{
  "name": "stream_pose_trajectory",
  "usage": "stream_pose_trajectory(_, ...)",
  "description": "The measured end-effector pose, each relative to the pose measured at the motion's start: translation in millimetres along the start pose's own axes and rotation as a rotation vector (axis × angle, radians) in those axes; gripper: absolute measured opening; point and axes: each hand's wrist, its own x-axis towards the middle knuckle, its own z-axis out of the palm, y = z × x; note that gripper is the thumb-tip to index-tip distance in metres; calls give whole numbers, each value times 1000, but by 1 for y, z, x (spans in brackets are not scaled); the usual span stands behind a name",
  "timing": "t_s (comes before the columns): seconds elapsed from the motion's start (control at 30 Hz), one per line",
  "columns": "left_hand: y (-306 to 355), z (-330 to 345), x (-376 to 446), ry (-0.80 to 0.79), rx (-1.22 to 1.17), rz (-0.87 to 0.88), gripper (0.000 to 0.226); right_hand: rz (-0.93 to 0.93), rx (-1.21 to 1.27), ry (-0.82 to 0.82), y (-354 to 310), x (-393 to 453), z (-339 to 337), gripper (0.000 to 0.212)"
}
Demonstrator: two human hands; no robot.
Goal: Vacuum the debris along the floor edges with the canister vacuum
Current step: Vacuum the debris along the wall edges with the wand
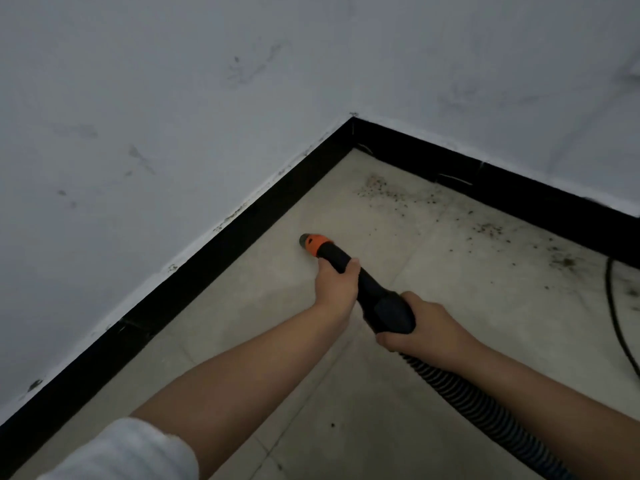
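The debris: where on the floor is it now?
In the head view, the debris lies right of the nozzle, scattered along the right-hand black baseboard.

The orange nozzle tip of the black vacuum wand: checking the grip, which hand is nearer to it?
Left. The left hand grips the black wand just behind the orange nozzle tip; the right hand holds the handle farther back, where the ribbed black hose begins.
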Motion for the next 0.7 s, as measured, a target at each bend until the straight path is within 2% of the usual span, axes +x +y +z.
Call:
stream_pose_trajectory(0.13,10,49,-8,-119,34,21,55,80,4,117,23,-23,-29,39)
stream_pose_trajectory(0.27,4,89,-23,-204,66,18,56,129,-70,162,48,-48,-57,39)
stream_pose_trajectory(0.43,9,117,-27,-230,54,15,53,134,-97,195,65,-54,-77,44)
stream_pose_trajectory(0.6,11,131,-36,-258,36,94,48,122,-111,213,77,-63,-89,46)
stream_pose_trajectory(0.7,8,138,-36,-266,27,60,45,128,-129,194,82,-68,-93,47)
